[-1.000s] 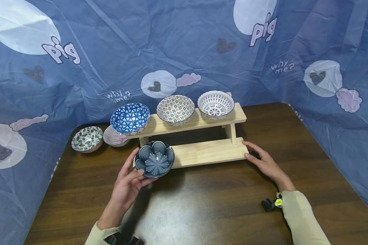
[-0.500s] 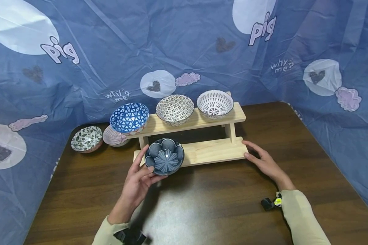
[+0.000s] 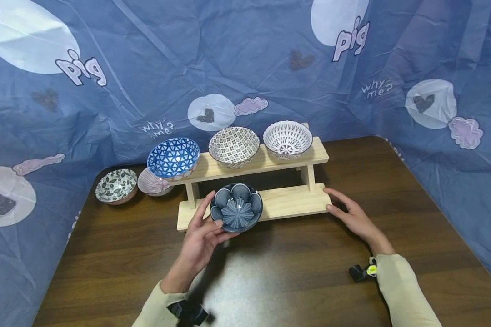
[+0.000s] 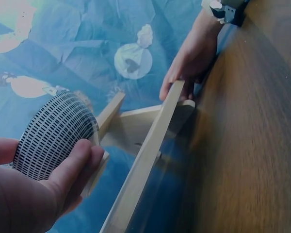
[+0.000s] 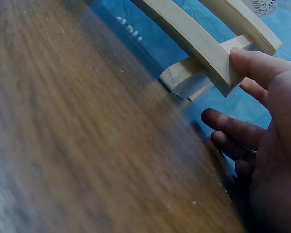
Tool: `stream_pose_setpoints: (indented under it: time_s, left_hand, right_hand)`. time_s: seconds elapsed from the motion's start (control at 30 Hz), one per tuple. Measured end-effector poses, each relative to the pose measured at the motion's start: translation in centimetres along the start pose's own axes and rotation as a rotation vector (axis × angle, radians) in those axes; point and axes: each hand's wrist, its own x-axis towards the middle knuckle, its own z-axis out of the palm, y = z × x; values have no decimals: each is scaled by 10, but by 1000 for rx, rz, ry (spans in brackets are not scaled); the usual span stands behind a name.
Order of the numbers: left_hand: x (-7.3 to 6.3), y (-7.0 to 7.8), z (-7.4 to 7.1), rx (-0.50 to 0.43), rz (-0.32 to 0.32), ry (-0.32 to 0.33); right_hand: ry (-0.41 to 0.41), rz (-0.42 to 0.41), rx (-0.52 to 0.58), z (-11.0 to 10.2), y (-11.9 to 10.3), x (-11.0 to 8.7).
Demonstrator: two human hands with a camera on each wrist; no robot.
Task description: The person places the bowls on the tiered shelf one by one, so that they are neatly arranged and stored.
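Note:
My left hand (image 3: 200, 240) grips a dark blue-grey bowl (image 3: 238, 211) with a flower-shaped inside, its thumb at the rim and its fingers round the far side. The bowl is tilted toward me, in front of the lower shelf of a two-tier wooden stand (image 3: 294, 202). Its dashed outer wall (image 4: 58, 138) shows in the left wrist view. My right hand (image 3: 358, 222) holds the right end of that lower shelf between thumb and forefinger; the other fingers hang below it in the right wrist view.
On the upper shelf stand a blue triangle-patterned bowl (image 3: 173, 157), a grey-checked bowl (image 3: 234, 146) and a white dashed bowl (image 3: 288, 138). A leaf-patterned bowl (image 3: 116, 185) and a pink-striped bowl (image 3: 151, 182) sit on the table (image 3: 303, 272), left of the stand. A printed blue cloth (image 3: 147, 59) hangs behind.
My left hand has carried the dark blue-grey bowl rightward along the front of the lower shelf, uncovering that shelf's left end. My right hand and the stand have stayed in place.

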Motion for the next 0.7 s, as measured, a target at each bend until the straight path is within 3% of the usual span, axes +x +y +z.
stream_pose_setpoints:
  time_s: [0.7]
  left_hand:
    - [24, -19, 27, 2, -68, 10]
  right_hand:
    - [-1, 16, 0, 0, -1, 0]
